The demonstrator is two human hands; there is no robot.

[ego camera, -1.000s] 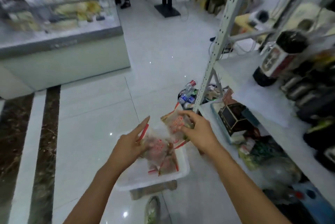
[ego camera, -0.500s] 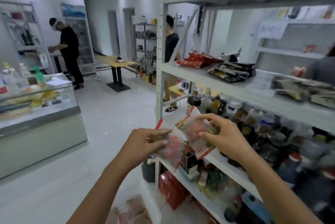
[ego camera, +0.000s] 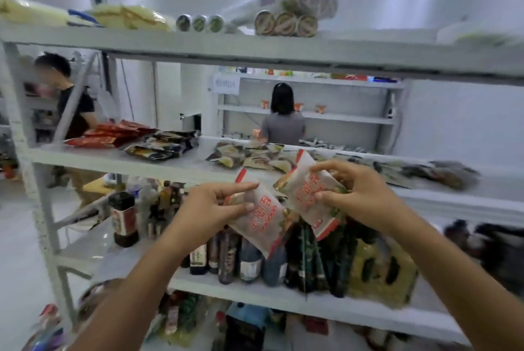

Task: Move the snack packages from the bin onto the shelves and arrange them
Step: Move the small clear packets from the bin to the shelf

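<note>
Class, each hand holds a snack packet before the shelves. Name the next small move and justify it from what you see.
Probably reach forward and lay the right packet on the middle shelf. The right hand pinches it and the left hand the left packet, both at that shelf's front edge; snack piles lie there with bare surface between.

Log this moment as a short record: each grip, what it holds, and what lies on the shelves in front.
left grip: pinches a white snack package with red print
right grip: holds a second package of the same kind
package position: both in the air before the middle shelf, not yet set down
middle shelf stock: red packets, dark packets, green-yellow packets
shelf below: bottles
</note>
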